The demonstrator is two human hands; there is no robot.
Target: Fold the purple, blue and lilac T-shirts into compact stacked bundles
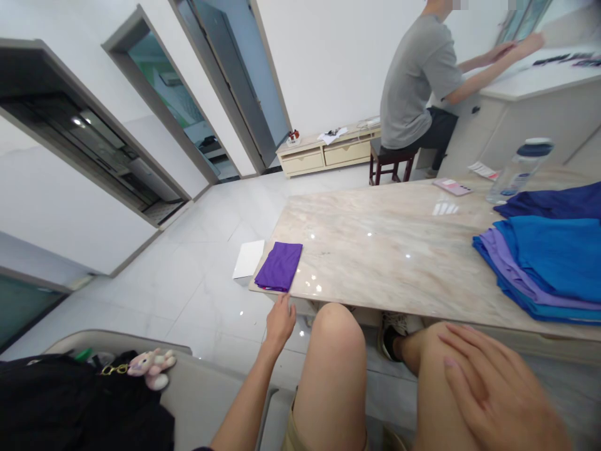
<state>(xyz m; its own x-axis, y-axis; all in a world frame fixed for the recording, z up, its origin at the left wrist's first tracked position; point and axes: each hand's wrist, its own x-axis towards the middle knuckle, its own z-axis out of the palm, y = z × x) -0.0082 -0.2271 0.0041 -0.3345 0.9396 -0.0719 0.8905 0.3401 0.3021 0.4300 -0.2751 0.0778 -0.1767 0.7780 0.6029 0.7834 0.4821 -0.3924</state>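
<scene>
A folded purple cloth (280, 266) lies flat at the left end of the marble-topped table (375, 250). Just below its near edge is my left hand (280, 322), fingers stretched toward the cloth and holding nothing; whether the fingertips touch it I cannot tell. My right hand (493, 382) rests on my right knee with its fingers spread out. On the table's right side sits a stack of folded blue and lilac cloths (558, 257), with a dark blue cloth (556, 202) behind it.
A clear water bottle (521, 169) and a pink phone (452, 186) stand and lie toward the table's far right. Beyond, a person in a grey shirt (413, 81) sits on a stool. A white box (248, 260) is beside the table's left end. A black bag (84, 401) lies on the sofa.
</scene>
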